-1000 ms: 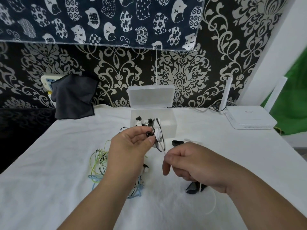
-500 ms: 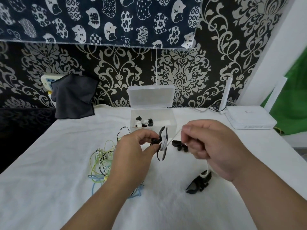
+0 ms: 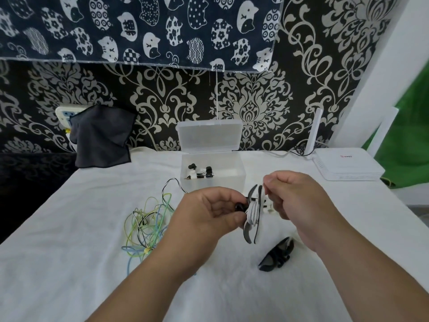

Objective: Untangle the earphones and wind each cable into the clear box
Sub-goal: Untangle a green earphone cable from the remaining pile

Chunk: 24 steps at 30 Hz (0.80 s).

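Observation:
My left hand (image 3: 212, 212) grips a black cable winder (image 3: 253, 217) with white earphone cable wrapped round its middle. Just right of the winder, my right hand (image 3: 299, 205) pinches the white cable near the winder's top. The clear box (image 3: 234, 168) stands open behind my hands, its lid (image 3: 209, 135) upright, with wound black-and-white earphones (image 3: 199, 173) inside. A tangle of green, yellow and blue cables (image 3: 148, 228) lies on the white cloth to the left. Another black winder (image 3: 276, 254) lies on the cloth below my right hand.
A white router (image 3: 346, 163) with an upright antenna sits at the back right. A dark cloth (image 3: 102, 135) hangs at the back left over a wall socket. The patterned wall stands right behind the box.
My right hand has come in from the right and lowered close to the winder's top with the white cable. My left hand has kept hold of the winder, shifted slightly right.

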Motion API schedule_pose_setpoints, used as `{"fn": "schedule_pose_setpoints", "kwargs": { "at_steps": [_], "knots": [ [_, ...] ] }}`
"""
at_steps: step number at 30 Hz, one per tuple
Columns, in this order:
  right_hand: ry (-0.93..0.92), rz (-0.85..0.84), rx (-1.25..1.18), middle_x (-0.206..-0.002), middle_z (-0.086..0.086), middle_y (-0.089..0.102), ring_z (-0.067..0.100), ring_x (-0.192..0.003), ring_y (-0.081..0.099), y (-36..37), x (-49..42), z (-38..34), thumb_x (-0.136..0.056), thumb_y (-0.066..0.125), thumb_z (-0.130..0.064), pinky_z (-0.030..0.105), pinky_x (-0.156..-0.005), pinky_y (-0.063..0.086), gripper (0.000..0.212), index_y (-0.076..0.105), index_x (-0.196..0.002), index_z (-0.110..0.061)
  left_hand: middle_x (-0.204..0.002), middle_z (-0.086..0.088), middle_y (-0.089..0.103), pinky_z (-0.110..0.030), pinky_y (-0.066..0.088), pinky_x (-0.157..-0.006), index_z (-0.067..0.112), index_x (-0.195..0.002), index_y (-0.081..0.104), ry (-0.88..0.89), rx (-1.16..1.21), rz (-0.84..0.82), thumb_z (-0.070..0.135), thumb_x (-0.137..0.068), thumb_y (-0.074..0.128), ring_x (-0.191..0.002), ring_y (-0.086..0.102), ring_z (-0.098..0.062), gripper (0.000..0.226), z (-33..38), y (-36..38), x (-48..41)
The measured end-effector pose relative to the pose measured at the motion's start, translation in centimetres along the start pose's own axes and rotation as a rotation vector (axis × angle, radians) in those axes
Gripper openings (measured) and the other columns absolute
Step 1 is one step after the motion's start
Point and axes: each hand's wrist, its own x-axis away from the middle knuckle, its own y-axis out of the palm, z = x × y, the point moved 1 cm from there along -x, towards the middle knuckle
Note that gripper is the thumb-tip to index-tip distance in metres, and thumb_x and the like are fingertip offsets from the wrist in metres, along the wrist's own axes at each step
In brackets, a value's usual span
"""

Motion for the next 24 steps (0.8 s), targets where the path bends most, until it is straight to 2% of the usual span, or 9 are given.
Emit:
{"fn": "schedule_pose_setpoints", "kwargs": {
  "at_steps": [4,8,12,14,18,21,24],
  "knots": [
    [0.116,-0.280,0.165,-0.055,-0.004,0.042,0.013,-0.049,0.032,1.1,0.6,0.3,-0.096,0.056,-0.026,0.026,-0.050,0.026,0.035,0.061,-0.061,-0.018,-0.089,-0.026,0.072,-0.028,0.055,-0.073,0.010,-0.086,0.076,0.030,0.161,0.095,0.003,-0.070,0.072,-0.077,0.067,-0.028,0.019,-0.3,-0.3,-0.4],
    [0.157,-0.547,0.135,-0.055,-0.003,0.038,0.011,-0.047,0.030,2.0,1.5,0.2,-0.104,0.046,-0.025,0.023,-0.047,0.023,0.037,0.066,-0.075,-0.012,-0.088,-0.020,0.074,-0.027,0.056,-0.076,0.005,-0.091,0.073,0.010,0.236,0.295,0.000,-0.066,0.079,-0.078,0.067,-0.025,0.026,-0.6,-1.0,-0.8],
    [0.113,-0.673,0.113,-0.055,-0.002,0.035,0.011,-0.048,0.027,2.0,2.1,-0.3,-0.105,0.043,-0.021,0.021,-0.048,0.023,0.037,0.067,-0.080,-0.009,-0.088,-0.016,0.076,-0.022,0.056,-0.073,0.005,-0.095,0.072,0.004,0.162,0.398,-0.007,-0.080,0.068,-0.078,0.069,-0.020,0.020,-0.8,-1.7,-0.9],
    [0.092,-0.687,0.075,-0.055,-0.002,0.036,0.012,-0.050,0.028,1.9,2.2,-0.6,-0.105,0.045,-0.023,0.022,-0.049,0.023,0.037,0.067,-0.079,-0.010,-0.086,-0.013,0.076,-0.020,0.056,-0.072,0.009,-0.092,0.073,0.028,0.046,0.421,-0.008,-0.081,0.070,-0.078,0.069,-0.019,0.020,-0.8,-1.9,-0.8],
    [0.051,-0.661,0.014,-0.055,-0.003,0.036,0.012,-0.050,0.027,1.6,2.3,-1.2,-0.103,0.048,-0.024,0.021,-0.049,0.023,0.037,0.067,-0.074,-0.013,-0.074,0.005,0.074,-0.013,0.052,-0.068,0.019,-0.085,0.073,0.070,-0.221,0.434,-0.006,-0.079,0.075,-0.070,0.067,-0.006,0.026,-0.3,-1.6,-0.6],
    [0.019,-0.585,-0.045,-0.053,-0.002,0.036,0.012,-0.049,0.026,1.4,2.2,-1.5,-0.102,0.049,-0.022,0.019,-0.047,0.024,0.040,0.066,-0.068,-0.013,-0.076,0.016,0.072,-0.015,0.052,-0.075,0.026,-0.082,0.072,0.096,-0.391,0.418,-0.002,-0.079,0.076,-0.074,0.067,-0.001,0.028,0.0,-1.4,-0.5],
    [-0.009,-0.479,-0.147,-0.051,0.000,0.036,0.013,-0.048,0.025,1.2,1.9,-1.8,-0.101,0.049,-0.018,0.021,-0.046,0.021,0.041,0.064,-0.063,-0.013,-0.078,0.019,0.072,-0.019,0.052,-0.079,0.029,-0.082,0.072,0.089,-0.475,0.411,0.003,-0.079,0.077,-0.079,0.067,0.001,0.026,0.0,-1.5,-0.5]
  ]
}}
